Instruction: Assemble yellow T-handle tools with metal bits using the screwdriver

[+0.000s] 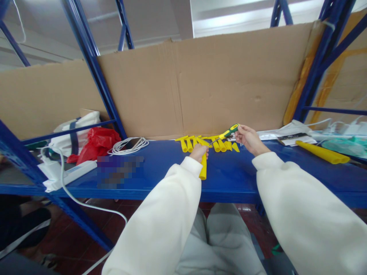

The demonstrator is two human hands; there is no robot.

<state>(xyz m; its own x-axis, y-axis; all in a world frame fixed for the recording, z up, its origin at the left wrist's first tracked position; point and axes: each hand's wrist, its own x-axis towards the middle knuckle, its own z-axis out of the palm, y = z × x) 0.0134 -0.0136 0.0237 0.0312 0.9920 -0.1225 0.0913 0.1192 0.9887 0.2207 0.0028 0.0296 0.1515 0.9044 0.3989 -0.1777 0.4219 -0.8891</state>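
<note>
My left hand (200,152) is closed around a yellow tapered tube (203,170), its wide end pointing toward me over the blue shelf top. In my right hand (249,138) is a screwdriver with a green and yellow handle (228,132), gripped at the handle's end. Its thin shaft slants down left toward the yellow piece by my left hand; whether the tip touches it I cannot tell. Behind my hands, several yellow tubes (189,145) lie in a row along the cardboard. A small yellow wedge-shaped piece (235,147) lies at the right of that row.
A white power strip (71,173), a red plastic bag (99,143) and a coiled white cable (129,146) are at left. To the right lies a long yellow tube (322,152) beside a black-and-white packet (296,139). Blue posts and a cardboard wall (229,84) enclose the shelf.
</note>
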